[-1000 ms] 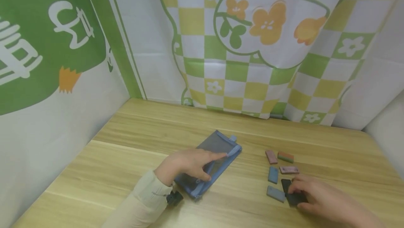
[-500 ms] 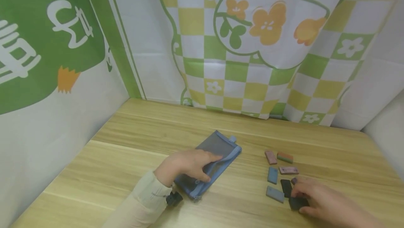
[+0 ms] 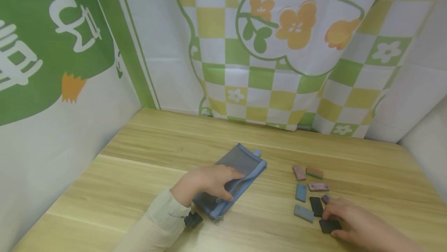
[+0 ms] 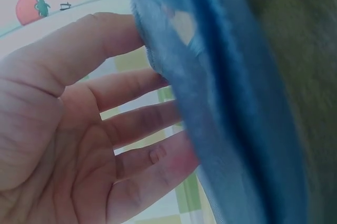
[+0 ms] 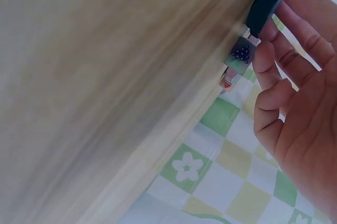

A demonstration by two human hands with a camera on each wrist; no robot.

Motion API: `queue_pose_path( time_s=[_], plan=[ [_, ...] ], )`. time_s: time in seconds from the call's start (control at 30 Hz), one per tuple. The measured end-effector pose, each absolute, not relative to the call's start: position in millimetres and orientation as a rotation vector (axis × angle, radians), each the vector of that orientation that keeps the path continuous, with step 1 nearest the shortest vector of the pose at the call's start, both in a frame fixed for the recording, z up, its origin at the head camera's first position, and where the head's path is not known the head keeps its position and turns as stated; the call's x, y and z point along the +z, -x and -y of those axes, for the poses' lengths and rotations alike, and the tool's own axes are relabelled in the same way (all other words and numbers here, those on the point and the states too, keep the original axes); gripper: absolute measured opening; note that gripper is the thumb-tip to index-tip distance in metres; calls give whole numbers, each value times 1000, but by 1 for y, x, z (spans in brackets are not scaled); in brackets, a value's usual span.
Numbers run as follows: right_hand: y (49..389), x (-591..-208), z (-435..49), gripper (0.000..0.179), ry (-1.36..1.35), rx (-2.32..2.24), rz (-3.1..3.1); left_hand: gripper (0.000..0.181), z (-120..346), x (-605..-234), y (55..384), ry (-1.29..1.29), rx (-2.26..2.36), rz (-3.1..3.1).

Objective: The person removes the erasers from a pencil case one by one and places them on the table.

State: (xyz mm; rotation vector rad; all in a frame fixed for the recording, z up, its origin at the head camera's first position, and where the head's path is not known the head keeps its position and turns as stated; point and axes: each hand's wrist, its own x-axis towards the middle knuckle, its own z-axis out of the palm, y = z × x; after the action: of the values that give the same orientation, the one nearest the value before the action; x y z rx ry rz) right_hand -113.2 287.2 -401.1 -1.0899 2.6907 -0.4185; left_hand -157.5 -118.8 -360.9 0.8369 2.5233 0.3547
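My left hand (image 3: 213, 182) rests on a blue mesh zip pouch (image 3: 241, 159) lying slantwise on the table, its fingers extended. In the left wrist view, the fingertips touch the pouch's edge (image 4: 210, 103). At the right, my right hand (image 3: 352, 217) pinches a black eraser (image 3: 329, 226) between thumb and fingers; the right wrist view shows this dark eraser (image 5: 263, 8) at the fingertips. Beside the fingers sits a small eraser with a grape print (image 5: 239, 55), its purple end showing in the head view. Another black eraser (image 3: 316, 206) lies just left of the hand.
Left of and beyond the right hand lie two blue erasers, one nearer (image 3: 304, 213) and one farther (image 3: 301, 192), two pink ones and an orange-and-green one (image 3: 314, 173). A checkered curtain (image 3: 258, 77) hangs behind the wooden table (image 3: 146, 143).
My right hand has drawn the black eraser slightly nearer, away from the other black one, and the purple-ended eraser has come into view. The left index finger has pulled back a little on the pouch.
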Motion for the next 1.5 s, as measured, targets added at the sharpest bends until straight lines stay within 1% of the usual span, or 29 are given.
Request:
queue_pose_path(
  time_s=[0.13, 0.27, 0.53, 0.73, 1.17, 1.5],
  plan=[
    [112, -403, -288, 28, 1117, -373, -2731, 65, 118, -362, 158, -868, 328, -2526],
    [113, -403, -289, 27, 1083, -372, -2702, 61, 118, -363, 159, -880, 295, -2533],
    [115, -401, -291, 25, 1046, -348, -2662, 62, 116, -366, 160, -921, 299, -2552],
    [113, -403, -289, 24, 1034, -341, -2651, 58, 115, -371, 159, -954, 318, -2562],
    [114, -403, -287, 26, 997, -354, -2634, 59, 114, -375, 157, -888, 337, -2581],
    [111, -403, -283, 27, 1101, -281, -2761, 57, 114, -379, 161, -862, 340, -2596]
  ],
)
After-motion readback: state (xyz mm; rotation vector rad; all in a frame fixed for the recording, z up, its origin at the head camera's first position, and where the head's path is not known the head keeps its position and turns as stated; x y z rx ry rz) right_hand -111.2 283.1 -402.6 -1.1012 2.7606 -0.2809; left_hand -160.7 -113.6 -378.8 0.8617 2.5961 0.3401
